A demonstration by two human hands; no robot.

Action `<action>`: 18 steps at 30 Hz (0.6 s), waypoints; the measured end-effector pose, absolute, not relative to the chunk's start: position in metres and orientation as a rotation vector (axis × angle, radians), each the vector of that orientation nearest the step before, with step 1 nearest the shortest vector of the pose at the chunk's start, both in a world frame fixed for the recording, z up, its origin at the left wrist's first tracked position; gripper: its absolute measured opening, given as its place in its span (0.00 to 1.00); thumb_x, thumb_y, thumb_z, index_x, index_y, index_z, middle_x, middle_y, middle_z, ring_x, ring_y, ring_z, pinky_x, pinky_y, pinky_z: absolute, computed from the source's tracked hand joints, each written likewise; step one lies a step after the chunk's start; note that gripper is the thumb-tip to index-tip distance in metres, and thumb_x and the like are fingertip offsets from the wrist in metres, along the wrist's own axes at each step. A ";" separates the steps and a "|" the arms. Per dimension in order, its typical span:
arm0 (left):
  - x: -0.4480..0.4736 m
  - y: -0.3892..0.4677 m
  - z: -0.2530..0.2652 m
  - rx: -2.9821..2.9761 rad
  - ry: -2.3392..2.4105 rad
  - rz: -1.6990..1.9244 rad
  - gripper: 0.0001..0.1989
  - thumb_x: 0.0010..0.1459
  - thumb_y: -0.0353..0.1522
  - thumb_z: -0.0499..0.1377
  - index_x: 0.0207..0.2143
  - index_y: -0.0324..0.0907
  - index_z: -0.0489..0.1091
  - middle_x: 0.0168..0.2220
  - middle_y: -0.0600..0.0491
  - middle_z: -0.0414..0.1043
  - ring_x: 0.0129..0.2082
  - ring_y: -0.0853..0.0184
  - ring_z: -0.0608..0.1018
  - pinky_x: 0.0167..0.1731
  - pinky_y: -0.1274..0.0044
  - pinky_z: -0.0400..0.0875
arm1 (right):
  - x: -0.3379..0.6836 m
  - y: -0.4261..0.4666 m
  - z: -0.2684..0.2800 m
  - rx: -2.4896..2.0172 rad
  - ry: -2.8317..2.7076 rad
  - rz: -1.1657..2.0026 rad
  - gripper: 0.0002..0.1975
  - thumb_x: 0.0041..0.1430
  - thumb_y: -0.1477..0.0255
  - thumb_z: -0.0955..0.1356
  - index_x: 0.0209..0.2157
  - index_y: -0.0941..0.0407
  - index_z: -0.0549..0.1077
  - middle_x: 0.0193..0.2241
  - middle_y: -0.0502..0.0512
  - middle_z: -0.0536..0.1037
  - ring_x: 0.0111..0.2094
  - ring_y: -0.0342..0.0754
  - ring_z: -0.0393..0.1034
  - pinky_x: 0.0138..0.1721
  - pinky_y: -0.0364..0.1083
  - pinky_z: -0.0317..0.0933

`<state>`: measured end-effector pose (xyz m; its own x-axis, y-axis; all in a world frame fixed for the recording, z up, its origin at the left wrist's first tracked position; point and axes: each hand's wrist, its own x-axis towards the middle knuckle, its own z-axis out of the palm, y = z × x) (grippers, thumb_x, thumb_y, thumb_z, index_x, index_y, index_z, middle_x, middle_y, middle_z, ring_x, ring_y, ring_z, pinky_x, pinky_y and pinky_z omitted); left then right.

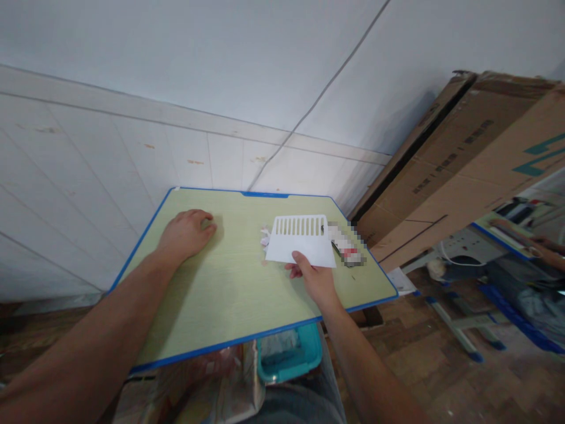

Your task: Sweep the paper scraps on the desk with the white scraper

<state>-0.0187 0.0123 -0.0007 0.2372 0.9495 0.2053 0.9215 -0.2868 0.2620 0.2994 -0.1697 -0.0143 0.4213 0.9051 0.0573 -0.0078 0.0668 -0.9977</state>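
Note:
My right hand (312,278) grips the near edge of a white card with a row of long slots (300,247), thumb on top and fingers underneath. The card is held above the right half of the desk (229,294). My left hand (188,232) rests on the left part of the desktop, its fingers curled with a gap between thumb and forefinger and nothing seen between them. Small pale scraps (265,238) lie at the card's left edge, partly covered by it. Right of the card is a pixelated, unreadable item (348,244).
Tall cardboard boxes (459,153) lean beside the desk's right edge. A cable (326,88) runs down the white wall behind. Under the desk's front edge sits a teal bin (291,359). Another person's arm (547,250) shows at a second desk (498,235) on the far right.

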 end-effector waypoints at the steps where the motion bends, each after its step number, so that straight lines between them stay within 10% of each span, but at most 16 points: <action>1: -0.019 0.012 -0.001 2.400 1.819 0.504 0.31 0.75 0.45 0.52 0.65 0.36 0.83 0.72 0.35 0.82 0.74 0.43 0.80 0.79 0.55 0.70 | 0.300 -0.170 -0.014 -1.319 -0.899 0.859 0.25 0.53 0.46 0.84 0.32 0.52 0.83 0.24 0.57 0.88 0.21 0.52 0.77 0.26 0.50 0.75; 18: -0.018 0.012 0.002 2.394 1.849 0.494 0.33 0.70 0.48 0.52 0.64 0.44 0.85 0.70 0.41 0.85 0.73 0.46 0.81 0.77 0.60 0.72 | 0.315 -0.183 -0.003 -1.236 -0.815 0.764 0.14 0.55 0.59 0.80 0.32 0.51 0.78 0.18 0.49 0.79 0.16 0.49 0.69 0.18 0.47 0.64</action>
